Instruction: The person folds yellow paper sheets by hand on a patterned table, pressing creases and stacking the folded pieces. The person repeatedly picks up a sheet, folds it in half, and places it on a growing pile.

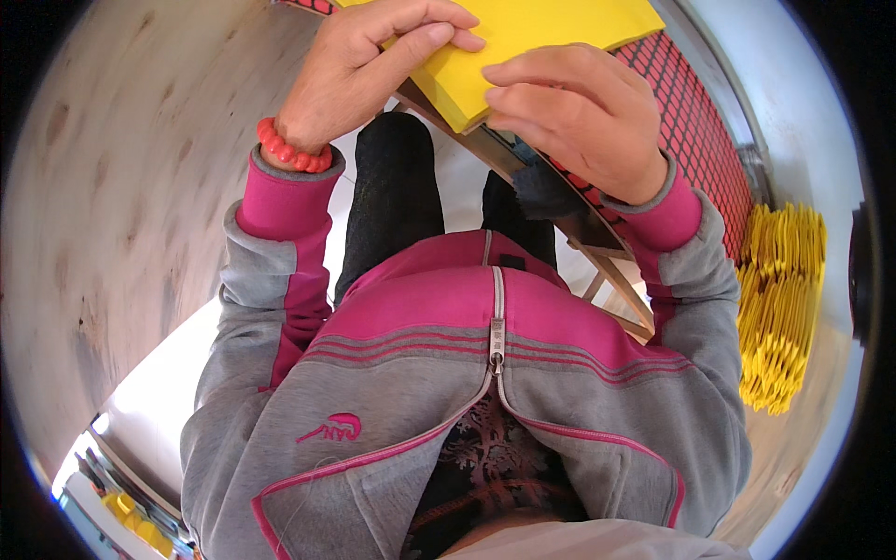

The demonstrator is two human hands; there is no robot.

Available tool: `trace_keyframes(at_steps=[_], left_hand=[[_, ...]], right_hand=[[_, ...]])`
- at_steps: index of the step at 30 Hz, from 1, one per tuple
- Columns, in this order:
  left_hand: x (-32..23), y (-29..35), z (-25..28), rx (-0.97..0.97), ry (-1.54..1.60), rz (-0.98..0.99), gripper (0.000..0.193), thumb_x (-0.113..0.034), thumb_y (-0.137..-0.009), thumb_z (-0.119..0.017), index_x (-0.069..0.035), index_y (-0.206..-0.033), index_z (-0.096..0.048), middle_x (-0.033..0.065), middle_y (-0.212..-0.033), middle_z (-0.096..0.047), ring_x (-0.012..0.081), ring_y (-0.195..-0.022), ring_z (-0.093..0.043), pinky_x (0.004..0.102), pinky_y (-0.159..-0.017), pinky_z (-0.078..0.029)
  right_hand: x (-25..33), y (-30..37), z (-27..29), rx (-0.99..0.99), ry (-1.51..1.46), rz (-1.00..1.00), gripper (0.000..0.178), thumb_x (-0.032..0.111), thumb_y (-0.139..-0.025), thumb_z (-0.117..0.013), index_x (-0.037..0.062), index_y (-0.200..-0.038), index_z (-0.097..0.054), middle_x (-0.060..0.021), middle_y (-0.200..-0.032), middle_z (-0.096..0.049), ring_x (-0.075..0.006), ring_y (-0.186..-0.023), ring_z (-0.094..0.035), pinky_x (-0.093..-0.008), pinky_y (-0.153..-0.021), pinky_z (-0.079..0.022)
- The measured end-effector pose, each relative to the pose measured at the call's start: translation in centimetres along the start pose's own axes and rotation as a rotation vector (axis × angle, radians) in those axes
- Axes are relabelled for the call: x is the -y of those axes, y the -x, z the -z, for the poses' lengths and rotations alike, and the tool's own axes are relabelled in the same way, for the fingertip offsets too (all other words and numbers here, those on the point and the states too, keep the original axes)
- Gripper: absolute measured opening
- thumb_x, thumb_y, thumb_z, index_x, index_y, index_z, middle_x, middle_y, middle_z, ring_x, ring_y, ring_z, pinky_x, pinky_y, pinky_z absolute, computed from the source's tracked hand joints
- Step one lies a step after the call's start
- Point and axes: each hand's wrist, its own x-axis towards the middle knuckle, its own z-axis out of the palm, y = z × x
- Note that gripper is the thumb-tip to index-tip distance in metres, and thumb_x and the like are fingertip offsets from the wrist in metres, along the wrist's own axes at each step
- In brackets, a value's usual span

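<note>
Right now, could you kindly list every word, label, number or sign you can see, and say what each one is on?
Grey-and-magenta jacket: magenta stitched lettering with a curved emblem on the chest; I won't copy it out.
Zipper pull: tiny marks, too small to read.
Yellow piece at the left hand: no lettering shows.
Yellow stack at the right: nothing legible.

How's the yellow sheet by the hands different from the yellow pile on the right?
The yellow sheet looks flat and smooth; the yellow pile shows many ridged edges. The left hand is over the sheet; neither hand touches the pile. Both are yellow.
</note>
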Motion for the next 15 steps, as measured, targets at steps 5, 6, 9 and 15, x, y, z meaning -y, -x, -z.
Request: trace_keyframes(at_steps=[5, 6, 9, 15], left_hand=[[-0.2, 0.0, 0.4, 0.023, 0.095, 0.135, 0.021, -0.009, -0.105, -0.056, 0.001, -0.119, -0.068, 0.0043, -0.105, -0.076, 0.0077, -0.081, -0.063, 0.0228, -0.072, -0.050], [-0.3, 0.1, 0.5, 0.025, 0.124, 0.178, 0.021, -0.009, -0.105, -0.057, 0.002, -0.119, -0.068, 0.0043, -0.105, -0.076, 0.0075, -0.082, -0.063, 0.0226, -0.073, -0.050], [-0.2, 0.3, 0.5, 0.028, 0.185, 0.245, 0.022, -0.009, -0.105, -0.057, 0.003, -0.120, -0.068, 0.0045, -0.104, -0.076, 0.0073, -0.084, -0.063, 0.0220, -0.074, -0.050], [-0.3, 0.4, 0.8, 0.054, 0.140, 0.146, 0.024, -0.005, -0.104, -0.057, 0.003, -0.124, -0.067, 0.0072, -0.107, -0.075, 0.0111, -0.093, -0.067, 0.0237, -0.081, -0.051]], right_hand=[[-1.1, 0.3, -2.4, 0.040, -0.002, 0.034, 0.018, 0.012, -0.079, -0.073, 0.0086, -0.097, -0.071, -0.0036, -0.101, -0.071, -0.0195, -0.083, -0.070, -0.0316, -0.070, -0.057], [-1.1, 0.5, -2.4, 0.043, 0.002, 0.030, 0.018, 0.012, -0.080, -0.073, 0.0083, -0.097, -0.071, -0.0038, -0.103, -0.071, -0.0198, -0.085, -0.070, -0.0321, -0.071, -0.058], [-1.1, 1.0, -2.5, 0.050, -0.058, -0.044, 0.019, 0.011, -0.080, -0.072, 0.0074, -0.099, -0.070, -0.0048, -0.105, -0.071, -0.0218, -0.089, -0.070, -0.0325, -0.074, -0.058], [-1.1, 1.0, -2.6, 0.044, -0.076, -0.087, 0.016, 0.009, -0.082, -0.072, 0.0050, -0.098, -0.069, -0.0073, -0.106, -0.071, -0.0250, -0.091, -0.071, -0.0343, -0.076, -0.059]])
